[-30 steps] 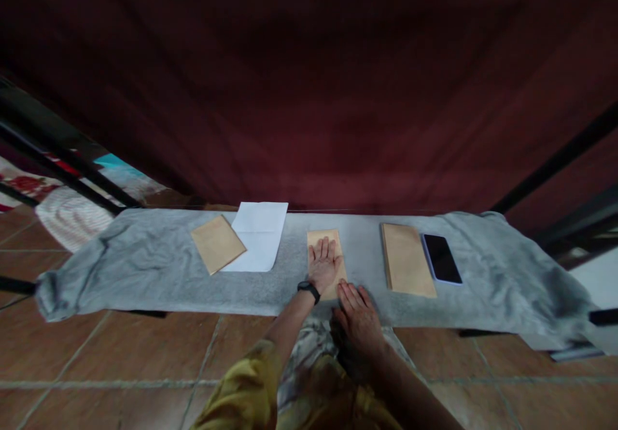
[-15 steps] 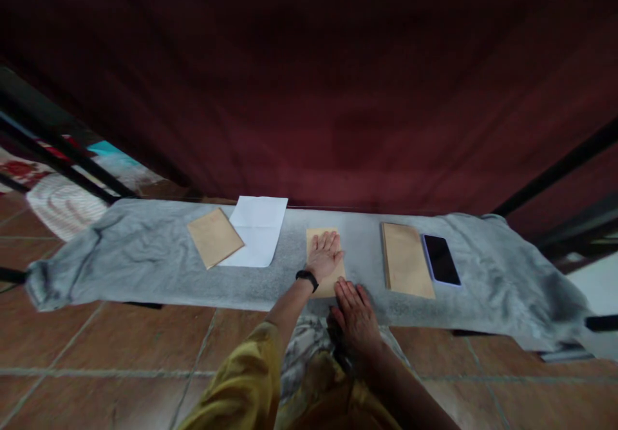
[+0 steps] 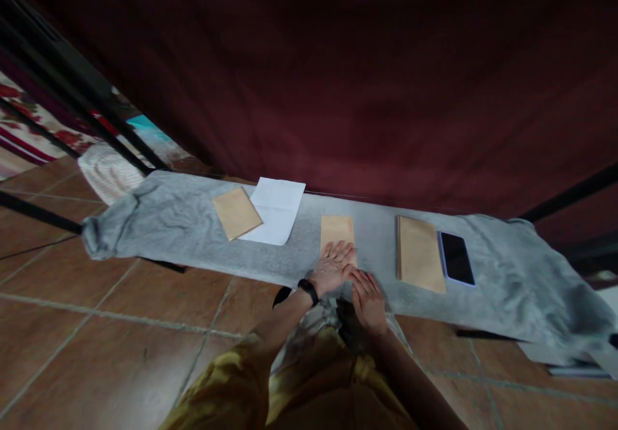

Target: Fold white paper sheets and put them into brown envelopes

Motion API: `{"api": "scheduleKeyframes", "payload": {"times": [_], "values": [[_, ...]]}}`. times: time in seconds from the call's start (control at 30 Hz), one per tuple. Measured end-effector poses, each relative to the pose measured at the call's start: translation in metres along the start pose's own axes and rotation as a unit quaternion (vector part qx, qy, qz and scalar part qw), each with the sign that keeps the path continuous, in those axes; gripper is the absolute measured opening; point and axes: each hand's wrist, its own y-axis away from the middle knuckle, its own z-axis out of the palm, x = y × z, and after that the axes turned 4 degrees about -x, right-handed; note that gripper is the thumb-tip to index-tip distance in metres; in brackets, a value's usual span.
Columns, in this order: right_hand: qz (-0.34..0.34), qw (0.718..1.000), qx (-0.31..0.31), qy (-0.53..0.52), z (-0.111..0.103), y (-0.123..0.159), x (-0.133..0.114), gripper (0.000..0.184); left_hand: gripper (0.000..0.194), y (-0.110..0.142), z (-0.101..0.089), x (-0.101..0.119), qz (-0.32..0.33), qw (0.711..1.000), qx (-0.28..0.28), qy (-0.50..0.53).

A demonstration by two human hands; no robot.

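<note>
A brown paper envelope lies flat on the grey cloth in front of me, its upper part showing and its lower part under my hands. My left hand, with a black band at the wrist, is laid flat across it, fingers stretched out. Close beside it, my right hand rests at the envelope's lower right corner, fingers extended and its fingertips near the left hand. To the right is a stack of brown envelopes. Over on the left, more brown envelopes partly cover a creased white sheet.
A phone lies right of the stack. The grey cloth covers a long narrow bench, bunched at both ends. Behind it hangs a dark red curtain. Black metal bars stand at the sides, above a tiled floor.
My left hand has slid down the envelope towards me, uncovering its upper part. My right hand stays at the lower right corner. The view has shifted and tilted slightly.
</note>
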Motion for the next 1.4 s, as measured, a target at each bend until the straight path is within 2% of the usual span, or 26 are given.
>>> {"api": "scheduleKeyframes", "payload": {"times": [0.17, 0.33, 0.6, 0.83, 1.0, 1.2, 1.4], "values": [[0.004, 0.998, 0.013, -0.054, -0.004, 0.000, 0.002, 0.043, 0.053, 0.022, 0.005, 0.005, 0.014, 1.000, 0.020, -0.001], [0.027, 0.996, 0.021, -0.081, -0.006, -0.001, -0.002, 0.041, 0.052, 0.041, 0.002, 0.011, 0.042, 0.999, 0.032, -0.014], [0.065, 0.995, 0.014, -0.078, -0.005, 0.000, -0.001, 0.048, 0.067, 0.066, -0.006, 0.013, 0.091, 0.995, 0.005, -0.031], [-0.015, 0.998, -0.048, -0.039, -0.008, -0.017, -0.012, 0.050, 0.055, 0.071, 0.001, 0.009, 0.098, 0.995, 0.008, -0.012], [-0.006, 0.997, -0.069, -0.034, 0.000, -0.030, -0.029, 0.051, 0.054, 0.074, 0.003, 0.009, 0.090, 0.996, -0.010, -0.015], [-0.029, 0.996, -0.085, 0.018, -0.003, -0.024, -0.030, 0.054, 0.069, 0.088, 0.000, 0.006, 0.089, 0.996, 0.007, -0.013], [-0.059, 0.991, -0.090, 0.073, -0.010, -0.007, -0.019, 0.056, 0.073, 0.103, -0.003, 0.001, 0.088, 0.996, 0.004, -0.001]]}}
